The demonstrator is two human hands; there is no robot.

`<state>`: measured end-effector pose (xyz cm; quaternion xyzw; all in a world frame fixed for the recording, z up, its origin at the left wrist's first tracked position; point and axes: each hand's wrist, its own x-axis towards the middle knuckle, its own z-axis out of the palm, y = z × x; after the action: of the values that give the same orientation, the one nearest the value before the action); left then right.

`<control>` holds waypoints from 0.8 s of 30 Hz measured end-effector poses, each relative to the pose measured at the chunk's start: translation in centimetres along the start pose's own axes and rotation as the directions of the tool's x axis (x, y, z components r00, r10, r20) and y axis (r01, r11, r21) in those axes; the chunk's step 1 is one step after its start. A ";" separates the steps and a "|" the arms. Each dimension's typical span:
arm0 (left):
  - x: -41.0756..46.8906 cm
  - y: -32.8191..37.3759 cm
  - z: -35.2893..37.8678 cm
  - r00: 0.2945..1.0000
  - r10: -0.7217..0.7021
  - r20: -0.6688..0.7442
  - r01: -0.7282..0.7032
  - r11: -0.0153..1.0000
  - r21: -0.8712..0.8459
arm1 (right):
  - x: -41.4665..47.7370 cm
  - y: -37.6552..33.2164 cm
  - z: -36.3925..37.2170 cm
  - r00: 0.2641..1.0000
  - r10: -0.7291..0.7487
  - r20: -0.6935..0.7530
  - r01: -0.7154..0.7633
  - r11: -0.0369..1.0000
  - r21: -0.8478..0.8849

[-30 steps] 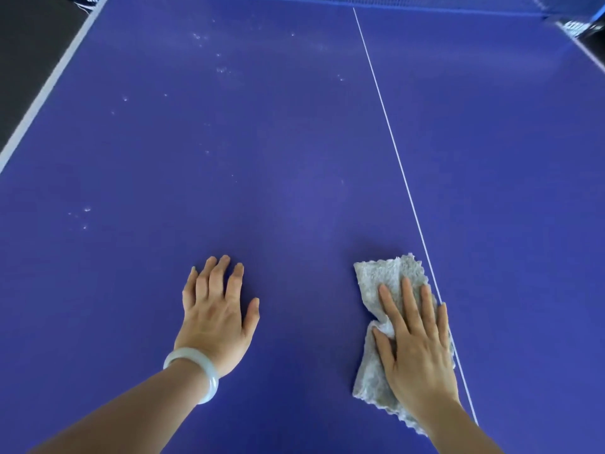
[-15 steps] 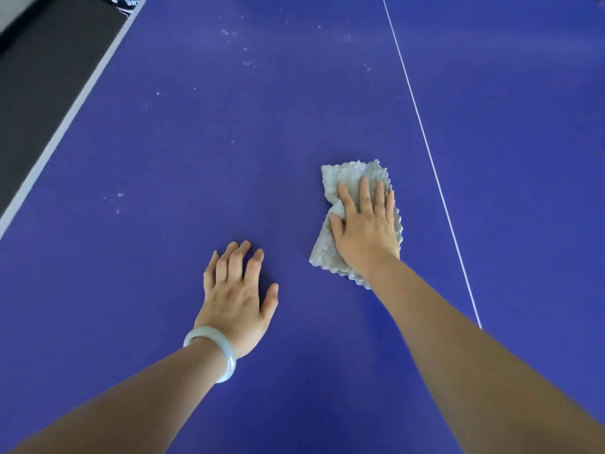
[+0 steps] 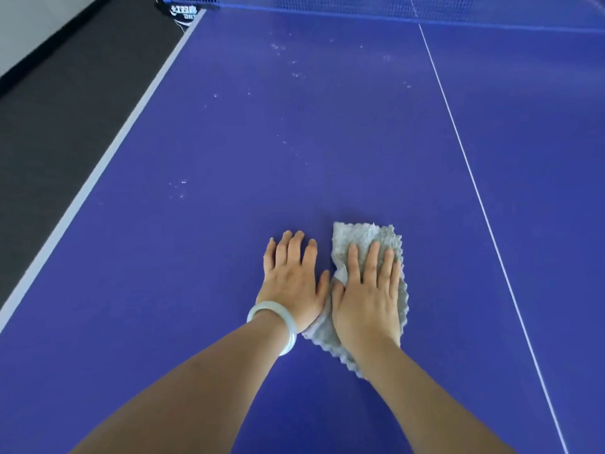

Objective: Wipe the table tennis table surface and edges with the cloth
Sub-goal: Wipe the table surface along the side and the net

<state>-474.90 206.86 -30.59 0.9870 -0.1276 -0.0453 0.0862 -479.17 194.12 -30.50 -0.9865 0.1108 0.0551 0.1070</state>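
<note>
The blue table tennis table (image 3: pixel 229 158) fills the view. A grey fluffy cloth (image 3: pixel 360 234) lies flat on it near the middle. My right hand (image 3: pixel 368 290) presses on the cloth with straight fingers, covering most of it. My left hand (image 3: pixel 294 276), with a pale bangle on the wrist, rests flat on the bare table right beside the cloth, its thumb touching the cloth's left edge. White specks (image 3: pixel 180 188) dot the surface to the left and farther ahead.
The white left edge line (image 3: pixel 108 152) runs diagonally, with dark floor (image 3: pixel 59 109) beyond it. The white centre line (image 3: pixel 474 178) passes right of the cloth. The blue net (image 3: pixel 393 8) spans the far end, its post (image 3: pixel 183 11) at the left corner.
My right hand has slid the cloth left, up against my left hand. The view has tilted up, so the net now shows. My left hand stays flat on the table.
</note>
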 end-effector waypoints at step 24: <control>-14.4 -22.8 -3.7 0.922 -0.219 0.320 0.206 0.976 0.076 | -6.0 -14.2 3.9 0.986 -0.163 -0.034 0.162 0.986 -0.026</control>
<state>-482.78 232.89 -30.12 0.9754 -0.0331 -0.2144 0.0384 -482.06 209.75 -30.63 -0.9943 0.0312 0.0296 0.0977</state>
